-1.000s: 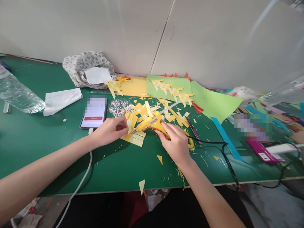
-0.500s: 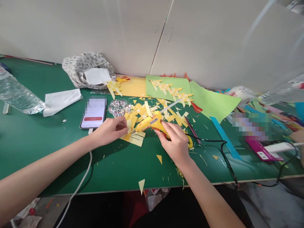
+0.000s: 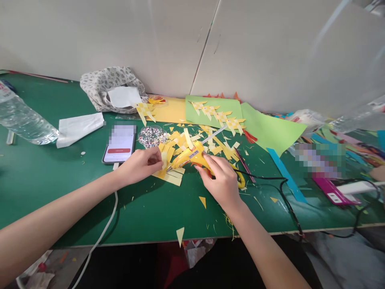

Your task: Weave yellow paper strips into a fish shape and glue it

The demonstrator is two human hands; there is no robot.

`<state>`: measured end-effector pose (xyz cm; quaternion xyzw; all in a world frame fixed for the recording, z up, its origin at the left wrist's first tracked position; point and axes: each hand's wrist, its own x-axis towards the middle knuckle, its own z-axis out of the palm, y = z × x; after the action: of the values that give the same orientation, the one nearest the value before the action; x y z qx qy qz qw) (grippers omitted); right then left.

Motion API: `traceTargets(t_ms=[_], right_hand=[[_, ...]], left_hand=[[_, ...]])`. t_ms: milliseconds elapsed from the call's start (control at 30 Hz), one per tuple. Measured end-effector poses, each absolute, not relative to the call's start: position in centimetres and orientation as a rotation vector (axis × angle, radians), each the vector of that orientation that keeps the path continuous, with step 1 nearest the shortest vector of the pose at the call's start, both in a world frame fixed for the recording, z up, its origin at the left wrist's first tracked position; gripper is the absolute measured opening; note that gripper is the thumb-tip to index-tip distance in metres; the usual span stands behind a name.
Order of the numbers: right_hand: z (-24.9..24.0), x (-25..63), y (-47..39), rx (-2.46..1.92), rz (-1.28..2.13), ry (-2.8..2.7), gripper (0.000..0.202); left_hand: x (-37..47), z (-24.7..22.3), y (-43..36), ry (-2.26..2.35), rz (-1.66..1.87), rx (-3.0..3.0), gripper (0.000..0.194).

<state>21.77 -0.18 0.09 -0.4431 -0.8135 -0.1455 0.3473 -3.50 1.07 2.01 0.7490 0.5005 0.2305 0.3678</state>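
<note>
Taking the yellow glue gun (image 3: pixel 192 154) as the centre of a clock, the slotted paper strips (image 3: pixel 174 176) lie on the desk (image 3: pixel 144 220) at about 8 o'clock, right under the gun's metal nozzle (image 3: pixel 169 169). The right hand (image 3: pixel 221 180), at 4 o'clock, is wrapped around the gun's handle; the left hand (image 3: pixel 144 162), at 9 o'clock, has its fingers curled and fingertips drawn together at the edge of the paper, though whether they pinch it or merely press it I cannot tell. To do this well, I would keep the nozzle low and steady, squeeze lightly for a thin line of glue, and hold the left fingertips a little back from the hot tip; the narrow strips could shift if the left hand eased off. Loose yellow scraps (image 3: pixel 180 140) at 11 o'clock could stick to stray glue. Whether the nozzle touches the paper or hangs just above is hard to make out, and no glue shows. The right fingers partly hide the trigger. The phone (image 3: pixel 118 144) at 9 o'clock has part of its screen blurred, and the water bottle (image 3: pixel 25 114), farther out, is cut off.
</note>
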Motion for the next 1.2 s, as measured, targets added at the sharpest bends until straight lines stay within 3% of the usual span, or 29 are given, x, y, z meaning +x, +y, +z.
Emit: traceTargets(t_ms=[1200], right_hand=[[0.23,21.54,0.08,-1.155,-0.429,-2.146,0.032]], left_hand=[[-3.52,2.04,1.05,1.328,0.578,1.891,0.007]])
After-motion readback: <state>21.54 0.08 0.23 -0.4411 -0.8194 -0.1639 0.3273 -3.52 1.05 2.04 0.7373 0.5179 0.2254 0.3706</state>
